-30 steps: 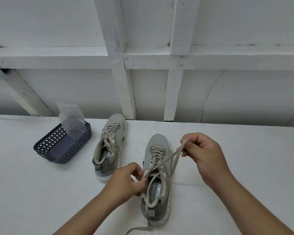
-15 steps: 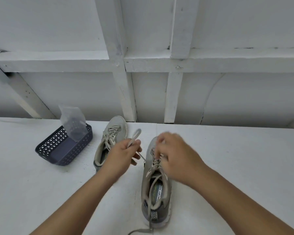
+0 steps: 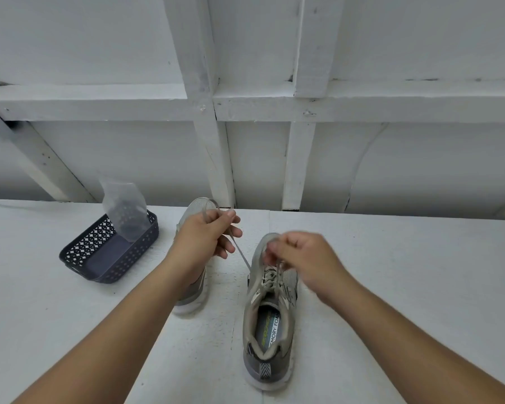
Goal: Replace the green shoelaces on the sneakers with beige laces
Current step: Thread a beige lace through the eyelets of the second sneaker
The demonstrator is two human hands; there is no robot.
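Beige lace [image 3: 241,253]: running taut from near shoe [image 3: 270,310] eyelets up-left to left hand [image 3: 204,240]
Left hand: pinching lace, pulling away
Right hand [image 3: 298,258]: blurred, fingers curling at eyelets, grip unclear
Shoe axis: pointing away along worktop [image 3: 391,287]

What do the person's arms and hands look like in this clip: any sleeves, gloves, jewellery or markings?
Both forearms are bare up to the frame edge, with no sleeves showing. The left hand and right hand wear no gloves; no rings, watch, bands or markings are visible. The right hand is slightly motion-blurred, so small details there are uncertain.
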